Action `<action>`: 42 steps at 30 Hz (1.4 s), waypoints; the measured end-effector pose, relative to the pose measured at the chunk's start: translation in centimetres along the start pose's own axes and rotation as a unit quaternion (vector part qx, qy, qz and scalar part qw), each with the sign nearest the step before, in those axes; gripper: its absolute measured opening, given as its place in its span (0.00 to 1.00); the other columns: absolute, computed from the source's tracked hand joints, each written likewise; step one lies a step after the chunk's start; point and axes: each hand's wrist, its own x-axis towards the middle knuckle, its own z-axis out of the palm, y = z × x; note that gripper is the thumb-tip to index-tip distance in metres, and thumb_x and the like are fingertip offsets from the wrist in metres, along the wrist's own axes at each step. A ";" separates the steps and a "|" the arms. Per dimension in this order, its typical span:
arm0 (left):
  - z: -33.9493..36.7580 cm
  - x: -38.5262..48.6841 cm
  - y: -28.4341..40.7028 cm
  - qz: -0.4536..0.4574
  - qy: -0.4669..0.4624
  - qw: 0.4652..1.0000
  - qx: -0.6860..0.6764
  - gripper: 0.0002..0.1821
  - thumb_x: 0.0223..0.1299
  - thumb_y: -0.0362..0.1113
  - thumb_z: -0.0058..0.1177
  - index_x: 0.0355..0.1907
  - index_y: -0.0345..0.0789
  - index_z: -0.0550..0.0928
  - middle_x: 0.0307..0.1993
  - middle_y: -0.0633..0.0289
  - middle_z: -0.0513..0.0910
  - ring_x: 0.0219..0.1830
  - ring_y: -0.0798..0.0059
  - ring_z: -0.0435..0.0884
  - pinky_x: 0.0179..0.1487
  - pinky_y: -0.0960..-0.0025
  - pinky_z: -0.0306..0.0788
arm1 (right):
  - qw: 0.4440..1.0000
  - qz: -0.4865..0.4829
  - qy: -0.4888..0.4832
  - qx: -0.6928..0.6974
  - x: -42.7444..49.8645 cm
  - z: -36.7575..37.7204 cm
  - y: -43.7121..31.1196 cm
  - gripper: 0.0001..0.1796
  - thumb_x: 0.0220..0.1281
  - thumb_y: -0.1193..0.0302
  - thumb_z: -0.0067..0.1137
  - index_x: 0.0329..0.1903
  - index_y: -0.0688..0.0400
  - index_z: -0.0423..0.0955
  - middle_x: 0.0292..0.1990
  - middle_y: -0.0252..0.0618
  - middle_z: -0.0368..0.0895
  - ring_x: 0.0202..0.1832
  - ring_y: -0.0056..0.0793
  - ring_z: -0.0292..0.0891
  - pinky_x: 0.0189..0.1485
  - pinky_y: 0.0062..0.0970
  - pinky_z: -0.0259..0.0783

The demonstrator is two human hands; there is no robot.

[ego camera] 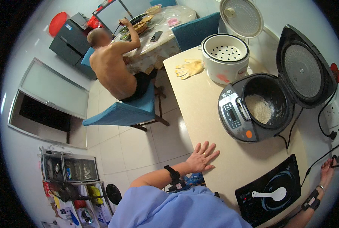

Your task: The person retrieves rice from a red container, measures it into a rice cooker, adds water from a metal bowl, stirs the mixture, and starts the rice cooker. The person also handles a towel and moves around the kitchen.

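My left hand (203, 157) rests palm down near the edge of the cream countertop (186, 107), fingers spread and holding nothing. At the wall, my right hand (326, 171) has its fingers on a black power cord (335, 163) beside a plug at the lowest socket. Between my hands lies a black induction cooktop (267, 212) with a small red light lit. A white rice paddle (277, 194) lies on it. Beyond stands a grey rice cooker (235, 116), its lid (302, 68) raised, with uncooked-looking white rice (259, 109) in its dark inner pot.
Farther back are a white rice cooker (225, 67) holding a perforated steamer insert and a yellowish work glove (189, 69). A person (115, 68) sits on a blue-covered chair (121, 114) at a dining table (163, 34) with dishes. Shelves (84, 196) stand at lower left.
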 end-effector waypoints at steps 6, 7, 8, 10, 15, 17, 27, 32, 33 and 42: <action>0.1 -0.1 0.3 -0.008 0.004 1.000 0.002 0.39 0.62 0.65 0.34 0.72 0.49 0.48 0.72 0.51 0.41 0.72 0.42 0.37 0.69 0.38 0.35 | 0.996 0.067 -0.035 -0.047 -10.9 6.6 4.3 0.13 0.62 0.56 0.57 0.30 0.50 0.71 0.23 0.25 0.71 0.22 0.16 0.61 0.25 0.18 0.56; 0.0 -0.2 0.3 -0.009 0.012 1.000 0.000 0.39 0.62 0.65 0.35 0.71 0.49 0.49 0.72 0.51 0.42 0.72 0.42 0.38 0.69 0.38 0.36 | 0.994 0.066 -0.066 -0.051 -12.5 7.5 4.9 0.12 0.63 0.57 0.55 0.31 0.50 0.71 0.23 0.26 0.70 0.23 0.15 0.62 0.24 0.18 0.56; 0.0 -0.1 0.3 -0.006 0.015 1.000 0.003 0.39 0.62 0.65 0.36 0.71 0.49 0.50 0.72 0.51 0.42 0.72 0.42 0.38 0.69 0.38 0.36 | 0.998 0.055 -0.025 -0.033 -13.0 8.3 4.8 0.12 0.64 0.57 0.54 0.33 0.50 0.71 0.24 0.26 0.70 0.24 0.16 0.62 0.25 0.18 0.58; -0.1 -0.2 0.4 -0.001 0.041 0.999 0.035 0.40 0.60 0.63 0.40 0.70 0.47 0.53 0.71 0.49 0.46 0.71 0.40 0.42 0.67 0.37 0.38 | 0.990 0.088 -0.100 0.043 -13.9 8.8 3.8 0.12 0.64 0.56 0.52 0.36 0.52 0.71 0.28 0.28 0.72 0.27 0.20 0.66 0.28 0.20 0.64; -0.2 -0.5 1.7 -0.022 0.016 1.000 0.014 0.39 0.58 0.60 0.45 0.69 0.42 0.58 0.70 0.46 0.48 0.71 0.40 0.40 0.68 0.39 0.34 | 0.987 0.102 -0.073 -0.097 -14.9 7.1 2.2 0.28 0.66 0.47 0.44 0.40 0.62 0.74 0.29 0.40 0.80 0.24 0.24 0.74 0.26 0.20 0.70; -0.1 -1.0 2.2 -0.034 0.018 0.999 0.015 0.40 0.59 0.61 0.42 0.69 0.40 0.58 0.70 0.45 0.48 0.71 0.40 0.39 0.68 0.40 0.32 | 0.961 0.051 -0.047 -0.268 -15.2 6.9 1.8 0.33 0.65 0.42 0.42 0.37 0.64 0.74 0.24 0.40 0.80 0.19 0.22 0.72 0.20 0.18 0.66; 0.5 -1.7 2.1 -0.042 -0.019 0.999 0.010 0.40 0.62 0.61 0.37 0.71 0.39 0.52 0.72 0.46 0.40 0.72 0.41 0.32 0.68 0.39 0.27 | 0.728 -0.331 0.185 -0.571 -11.4 9.7 -3.3 0.30 0.55 0.51 0.56 0.43 0.69 0.67 0.36 0.58 0.79 0.38 0.56 0.76 0.40 0.42 0.73; 0.6 -1.8 1.9 -0.039 -0.001 0.999 0.004 0.40 0.60 0.61 0.40 0.70 0.40 0.54 0.71 0.44 0.43 0.72 0.40 0.34 0.68 0.39 0.30 | 0.701 -0.340 0.242 -0.578 -8.9 11.5 -2.9 0.30 0.55 0.50 0.56 0.43 0.69 0.68 0.35 0.60 0.79 0.40 0.58 0.76 0.43 0.45 0.72; 0.6 -1.8 1.9 -0.037 0.000 0.999 0.003 0.40 0.60 0.62 0.40 0.70 0.41 0.54 0.71 0.45 0.43 0.72 0.40 0.34 0.68 0.39 0.30 | 0.704 -0.333 0.248 -0.577 -8.8 11.5 -3.1 0.30 0.55 0.50 0.55 0.42 0.69 0.68 0.34 0.60 0.79 0.40 0.58 0.76 0.43 0.45 0.72; 0.7 -1.9 1.8 -0.035 0.029 0.999 0.002 0.38 0.60 0.59 0.43 0.70 0.44 0.56 0.71 0.48 0.45 0.71 0.40 0.38 0.68 0.38 0.32 | 0.611 -0.292 0.297 -0.673 -9.0 12.4 -4.1 0.28 0.52 0.47 0.51 0.38 0.62 0.74 0.32 0.59 0.80 0.38 0.56 0.77 0.40 0.46 0.72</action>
